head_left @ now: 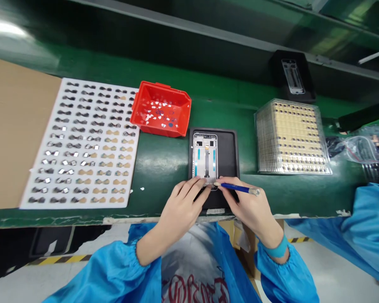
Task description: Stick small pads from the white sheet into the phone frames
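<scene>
- So the phone frame is lying flat in the left part of a black tray, near the near edge of the green bench, pretty much right in front of the person
- Right hand comes in from the near right, its grip pinching a blue pen-like tool, pale tip pointing left at the near end of the frame
- Left hand is over the near left corner of that frame, fingers bunched close together and reaching down to it; can't tell if that grip is pinching anything, the fingertips hide it
- Inside the frame there's a dark strip down the middle, with blue strips along both sides
- Red bin sits to the far left of the tray, little white bits scattered inside
- Left of the bin is a white sheet with rows of small parts, some dark, some tan, and a brown cardboard piece is further left beside it
- Over on the right, a stack of clear trays with small dark parts on tan backing
- Far right, just behind that stack, a black holder has another phone frame in it
- Right edge: a co-worker's blue sleeve, with a plastic bag just past it
</scene>
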The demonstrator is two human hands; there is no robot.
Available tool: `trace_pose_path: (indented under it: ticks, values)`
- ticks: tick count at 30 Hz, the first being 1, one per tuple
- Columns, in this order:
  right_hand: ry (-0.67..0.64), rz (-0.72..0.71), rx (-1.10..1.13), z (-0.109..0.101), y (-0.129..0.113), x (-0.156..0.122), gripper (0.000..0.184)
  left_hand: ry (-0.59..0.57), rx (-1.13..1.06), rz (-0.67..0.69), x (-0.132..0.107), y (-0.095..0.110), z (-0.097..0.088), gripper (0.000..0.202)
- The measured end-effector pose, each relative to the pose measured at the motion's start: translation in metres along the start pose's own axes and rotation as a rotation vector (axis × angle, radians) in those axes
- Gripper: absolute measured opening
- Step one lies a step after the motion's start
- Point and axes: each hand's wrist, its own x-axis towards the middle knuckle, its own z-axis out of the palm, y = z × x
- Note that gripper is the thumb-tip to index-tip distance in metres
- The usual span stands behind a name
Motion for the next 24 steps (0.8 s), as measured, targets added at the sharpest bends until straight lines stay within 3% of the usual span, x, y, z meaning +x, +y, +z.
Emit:
trace_pose_path:
  ticks: [10, 14, 16, 21, 24]
  values:
    - [-0.053, -0.067, -0.118, -0.007, -0.003, 0.002, 0.022, -0.015, 0.064, 0.022, 0.005, 0.006, 0.001, 0.039]
    - [-0.057, -0.038, -0.042, -0.007, 0.000, 0.002, 0.020, -0.025, 0.098, 0.029, 0.006, 0.007, 0.002, 0.040]
    - [0.010, 0.049, 0.087, -0.002, 0.001, 0.001, 0.015, -0.033, 0.109, 0.034, 0.006, 0.006, 0.002, 0.040]
    - [0.329, 0.413, 0.535, 0.017, -0.004, -0.012, 0.005, -0.029, 0.041, 0.028, 0.007, 0.001, -0.002, 0.041]
    - [0.394, 0.497, 0.645, 0.027, -0.013, -0.020, 0.008, -0.040, 0.001, 0.023, 0.006, -0.003, -0.004, 0.044]
